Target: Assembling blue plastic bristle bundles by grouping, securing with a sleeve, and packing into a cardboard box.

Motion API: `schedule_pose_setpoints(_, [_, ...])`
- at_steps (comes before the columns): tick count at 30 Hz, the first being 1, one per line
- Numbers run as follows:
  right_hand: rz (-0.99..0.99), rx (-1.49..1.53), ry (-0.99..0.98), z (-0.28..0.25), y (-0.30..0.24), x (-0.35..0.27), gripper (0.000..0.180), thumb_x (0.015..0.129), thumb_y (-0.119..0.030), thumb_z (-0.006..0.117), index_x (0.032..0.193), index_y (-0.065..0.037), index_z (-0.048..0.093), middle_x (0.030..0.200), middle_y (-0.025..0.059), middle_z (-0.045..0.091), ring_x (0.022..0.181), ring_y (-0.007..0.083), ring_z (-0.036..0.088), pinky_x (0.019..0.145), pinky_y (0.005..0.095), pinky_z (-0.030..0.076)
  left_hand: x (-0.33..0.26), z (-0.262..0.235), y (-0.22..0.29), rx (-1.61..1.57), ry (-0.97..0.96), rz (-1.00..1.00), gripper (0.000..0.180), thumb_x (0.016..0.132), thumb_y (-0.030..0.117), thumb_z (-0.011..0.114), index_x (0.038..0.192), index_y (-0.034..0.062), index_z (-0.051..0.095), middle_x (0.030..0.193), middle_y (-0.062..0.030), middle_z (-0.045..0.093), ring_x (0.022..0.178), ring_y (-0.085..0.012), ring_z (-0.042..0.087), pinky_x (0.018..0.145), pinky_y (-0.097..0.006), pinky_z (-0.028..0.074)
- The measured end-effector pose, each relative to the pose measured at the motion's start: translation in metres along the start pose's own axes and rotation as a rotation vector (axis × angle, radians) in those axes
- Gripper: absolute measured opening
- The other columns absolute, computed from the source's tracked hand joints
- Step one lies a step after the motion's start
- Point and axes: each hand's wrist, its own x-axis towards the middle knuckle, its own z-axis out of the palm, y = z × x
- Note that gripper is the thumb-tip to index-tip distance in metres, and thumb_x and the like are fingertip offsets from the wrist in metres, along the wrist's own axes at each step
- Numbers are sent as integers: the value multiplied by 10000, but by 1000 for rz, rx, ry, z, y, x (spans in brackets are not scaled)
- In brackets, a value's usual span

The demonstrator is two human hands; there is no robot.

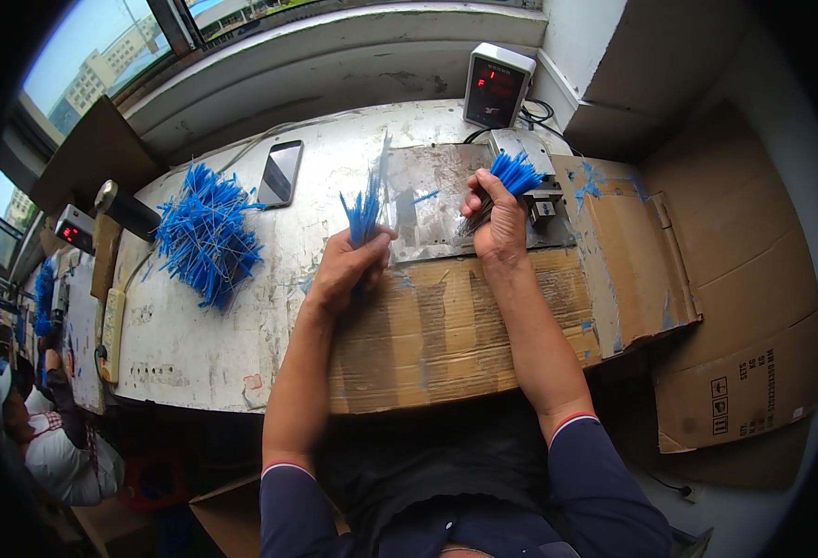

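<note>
My left hand (345,268) is closed around an upright bundle of thin blue-ended wire brushes (362,216), smeared a little by motion. To its right, my right hand (504,223) grips a second bundle of blue-ended wire brushes (518,173); their blue ends fan out above the thumb and thin dark stems stick out below the fingers. Between the hands, a single blue piece (425,197) lies on a metal plate (437,163). Beside the right hand stands a small metal fixture (544,206). A large tangled pile of the same blue brushes (206,237) sits on the table at left.
A phone (281,173) lies behind the pile. At the back stands a box with a red display (497,86). Cardboard (455,325) covers the near edge; a carton (734,279) is at right. A power strip (111,335) and another person (60,446) are at left.
</note>
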Motion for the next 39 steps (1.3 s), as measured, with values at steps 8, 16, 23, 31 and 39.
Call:
schedule_pose_setpoints(8, [85,-36,1,10,26,-23,128,846,-51,765,897,-32,649,808,124,705,541,160,587,487,316,494,4,5,-4,-154,174,198,283,977,176,697,1178,-13,635,812,-45,650,534,-70,535,454,-217,428])
schedule_pose_setpoints(16, [131,-121,39,13,28,-27,113,873,-75,763,894,-9,674,813,114,718,547,150,597,519,307,508,8,-15,-4,-199,417,249,193,956,154,720,1041,-11,668,838,-67,673,575,-80,552,467,-228,426])
schedule_pose_setpoints(23, [-963,-1078,-566,36,19,-48,286,738,48,708,1004,-57,707,900,135,718,855,337,694,763,392,572,-5,-16,11,-82,219,125,193,919,146,748,1001,-13,676,780,-61,660,528,-75,513,454,-228,390])
schedule_pose_setpoints(31, [-221,-936,-510,21,25,-41,132,903,-153,759,955,-38,718,779,62,675,615,151,604,581,304,516,-6,-9,10,-174,132,120,229,980,244,696,1055,29,673,742,-18,628,512,-70,507,437,-205,386])
schedule_pose_setpoints(39, [185,-319,-337,26,3,-33,135,869,-72,792,957,-12,709,742,23,653,552,100,572,469,261,455,-9,2,8,39,-251,-114,245,959,240,714,1069,21,699,710,-5,595,519,-76,507,472,-216,387])
